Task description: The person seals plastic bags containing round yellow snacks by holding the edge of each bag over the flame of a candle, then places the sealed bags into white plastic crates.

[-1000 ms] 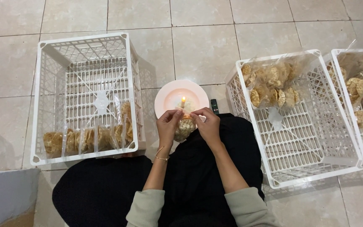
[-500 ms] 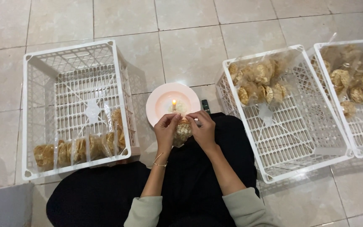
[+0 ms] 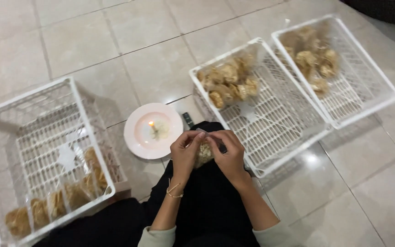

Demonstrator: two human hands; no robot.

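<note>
My left hand (image 3: 184,153) and my right hand (image 3: 227,153) both pinch the top of a small clear bag of pale snacks (image 3: 204,153) over my lap. Just beyond my hands, a lit candle (image 3: 152,126) stands on a white plate (image 3: 138,144) on the tiled floor. A white plastic crate (image 3: 270,151) to my right holds several filled bags (image 3: 228,82) at its far end.
A second white crate (image 3: 380,98) with filled bags (image 3: 314,61) sits at the far right. On my left, a third white crate (image 3: 76,98) holds a row of sealed bags (image 3: 53,203) along its near side. A small dark lighter (image 3: 188,120) lies by the plate.
The view has swung to the right and tilted, so the crates sit differently in frame. My hands stay together on the small bag, now a little away from the candle flame.
</note>
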